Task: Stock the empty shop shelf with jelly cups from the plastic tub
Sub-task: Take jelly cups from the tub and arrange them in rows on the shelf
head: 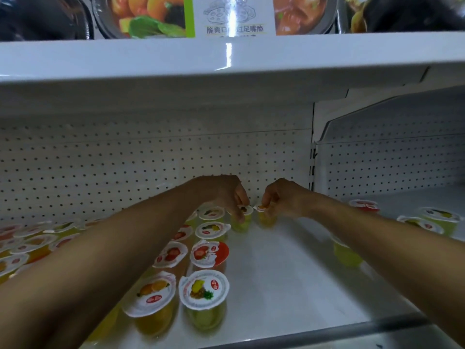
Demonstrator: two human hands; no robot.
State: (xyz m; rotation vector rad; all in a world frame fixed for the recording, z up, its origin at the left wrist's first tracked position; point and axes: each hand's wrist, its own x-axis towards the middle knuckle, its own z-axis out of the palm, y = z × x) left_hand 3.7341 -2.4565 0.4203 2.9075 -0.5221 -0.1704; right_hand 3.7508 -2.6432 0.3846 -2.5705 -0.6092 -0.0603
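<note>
Both hands are reaching to the back of the white shelf [276, 278], each on one cup.

Left hand [221, 192]: the fingers [237, 214] are curled down over the lid edge and side of a green jelly cup [243, 224] and grip it. The cup stands upright on the shelf floor.

Right hand [285, 199]: the fingers [268, 197] pinch the rim of a yellow jelly cup [266, 220]. This cup also stands upright, just beside the green one and on its right; whether the two cups touch cannot be told.

Directly behind both sets of fingers is the perforated back panel [151, 159].

Toward the camera from the left fingers, a file of upright cups runs to the shelf front, among them a strawberry-lid cup [209, 253] and a pineapple-lid cup [204, 290]. More files lie left of these, partly hidden by the left forearm.

Right of the right fingers and well apart from them, a loose group of cups [427, 222] stands beyond the right forearm, with one green cup [348, 256] partly under that forearm.

Above both hands, the upper shelf [226, 61] carries food packs [234, 16].
</note>
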